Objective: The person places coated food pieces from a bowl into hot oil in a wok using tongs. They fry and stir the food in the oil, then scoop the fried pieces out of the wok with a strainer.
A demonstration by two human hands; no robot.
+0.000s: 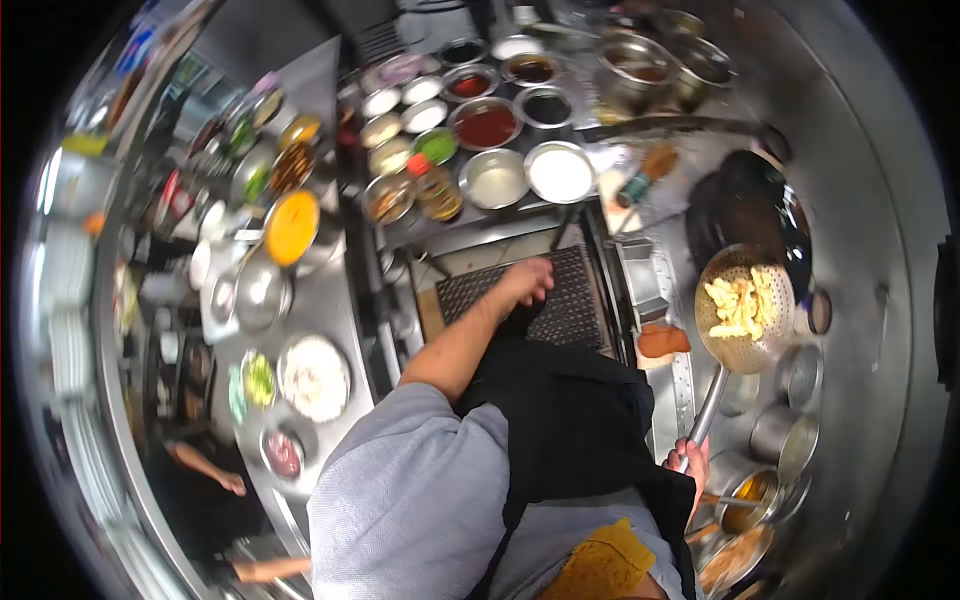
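My right hand point(688, 458) is wrapped around the metal handle of a large perforated skimmer point(758, 350). Pale yellow fried-looking pieces point(740, 303) lie in the skimmer's bowl. Its far edge overlaps the near side of a dark wok point(750, 210) on the right. In front of my black apron, my left hand point(527, 281) hangs over the floor mat point(575, 300) with loosely curled fingers and nothing visible in it. The closest things ahead of it are a steel pan of pale liquid point(494, 180) and a red-capped bottle point(438, 190).
Several sauce and seasoning bowls point(486, 123) stand ahead. On the left counter are a yellow-filled bowl point(292, 228) and a white-filled bowl point(314, 378). Steel pots point(783, 440) line the lower right. Another person's hand point(232, 484) shows at lower left.
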